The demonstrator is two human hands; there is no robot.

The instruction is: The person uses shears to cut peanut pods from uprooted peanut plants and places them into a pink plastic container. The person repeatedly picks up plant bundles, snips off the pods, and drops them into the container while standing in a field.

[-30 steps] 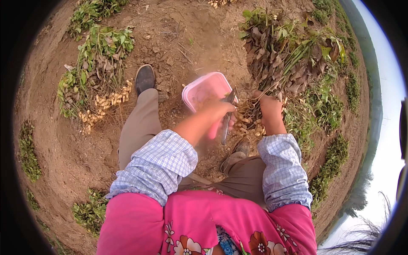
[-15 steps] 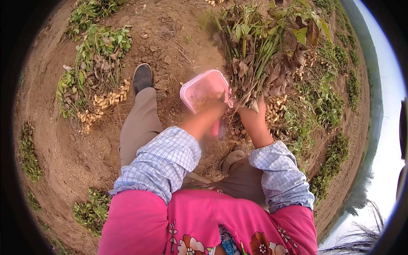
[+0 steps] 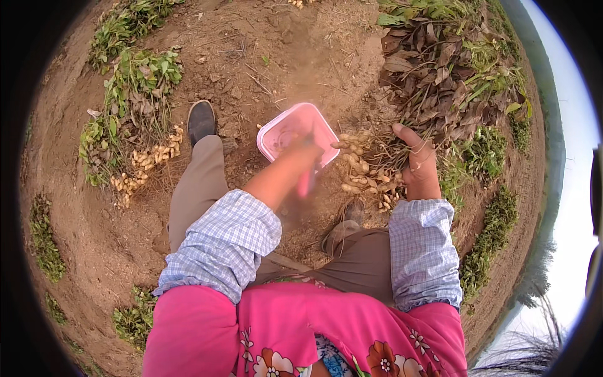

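My left hand (image 3: 303,156) is closed round a pink-handled tool (image 3: 305,182), smeared by motion, over a pink plastic tub (image 3: 276,129). A dark narrow part of the tool points away into the tub; its exact kind is not clear. To the right, my right hand (image 3: 419,160) grips a bunch of peanut plants (image 3: 433,81) by the stems, with the thumb showing and the fingers hidden beneath. Leaves and brown foliage of the bunch hang away to the far right. Its roots and pale peanut pods (image 3: 367,166) point left toward the tub.
Another heap of pulled peanut plants (image 3: 141,81) lies at left, its pods (image 3: 147,163) toward me. My dark shoe (image 3: 201,119) stands left of the tub, the other shoe (image 3: 345,229) near the pods. Green plant rows (image 3: 490,245) run along the right side of the brown soil (image 3: 94,239).
My right hand has moved right and swung the peanut plants over, so the leaves lie farther right and the pods face the tub. My left hand, with the tool, has shifted slightly left.
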